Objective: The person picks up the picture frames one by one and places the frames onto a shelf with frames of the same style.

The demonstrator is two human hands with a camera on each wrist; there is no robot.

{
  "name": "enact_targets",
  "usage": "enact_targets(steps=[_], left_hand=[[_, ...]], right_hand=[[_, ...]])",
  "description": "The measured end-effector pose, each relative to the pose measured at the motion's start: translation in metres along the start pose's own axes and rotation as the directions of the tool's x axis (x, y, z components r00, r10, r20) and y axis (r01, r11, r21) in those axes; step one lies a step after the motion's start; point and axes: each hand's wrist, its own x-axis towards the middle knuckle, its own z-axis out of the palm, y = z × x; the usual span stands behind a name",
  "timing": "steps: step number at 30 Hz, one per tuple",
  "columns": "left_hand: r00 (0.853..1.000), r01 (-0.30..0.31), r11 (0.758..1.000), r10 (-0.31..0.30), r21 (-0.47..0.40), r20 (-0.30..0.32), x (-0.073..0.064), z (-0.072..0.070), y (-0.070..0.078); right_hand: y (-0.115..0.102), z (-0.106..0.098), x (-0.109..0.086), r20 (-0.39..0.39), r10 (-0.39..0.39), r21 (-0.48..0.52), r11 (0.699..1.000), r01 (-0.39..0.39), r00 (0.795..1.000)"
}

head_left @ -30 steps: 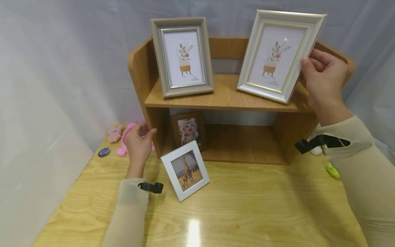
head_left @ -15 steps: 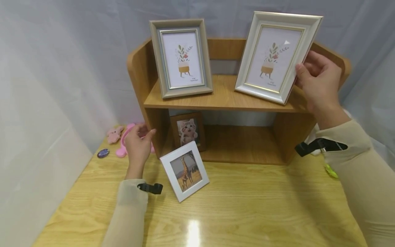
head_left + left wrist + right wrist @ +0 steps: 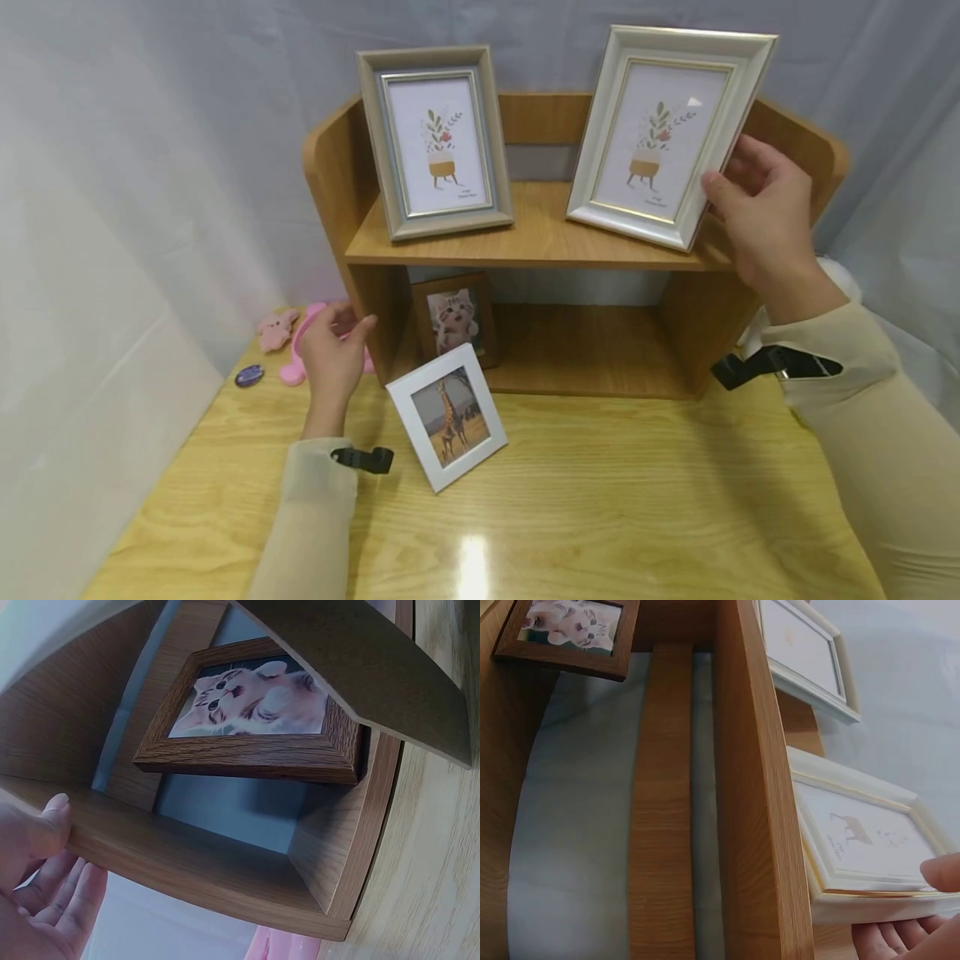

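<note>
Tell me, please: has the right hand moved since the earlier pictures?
Yes, down and to the left: against the wooden shelf in the head view, the right hand sits lower along the picture frame it holds.

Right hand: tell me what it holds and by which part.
The right hand holds the rectangular, gold-trimmed white picture frame by its right side in the head view, below the middle.

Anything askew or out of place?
Mildly: the white rectangular giraffe photo frame sits angled on the yellowish wooden table, outside the brown wooden shelf, whereas the brown wooden kitten photo frame stands inside.
</note>
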Motion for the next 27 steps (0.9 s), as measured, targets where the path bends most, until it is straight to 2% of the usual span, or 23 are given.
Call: enact_targets(steps=[7,11,20,25,27], left_hand=[[1.0,-0.003,1.0,0.003,0.003,-0.002,0.001,-0.001,0.0],[1.0,-0.01,1.0,0.01,0.01,-0.003,0.001,-0.002,0.0],[1.0,-0.001,1.0,0.0,0.007,0.013,0.001,-0.003,0.0],[1.0,0.012,1.0,-0.012,-0.01,0.021,-0.001,-0.002,-0.001],[1.0,0.012,1.0,-0.012,-0.013,0.02,-0.001,-0.002,-0.001]], right_hand=[[0.0,-0.004,-0.007,0.054,0.0,-0.098,0.995,0.005,0.999],[0.004,-0.009,-0.014,0.043,-0.016,-0.124,0.992,0.021,0.999],[0.018,-0.019,-0.04,-0.053,-0.142,-0.055,0.989,0.139,0.988],[0.027,-0.022,-0.054,-0.054,-0.223,-0.104,0.971,0.217,0.973],[0.031,-0.024,-0.059,-0.045,-0.245,-0.158,0.959,0.235,0.968]])
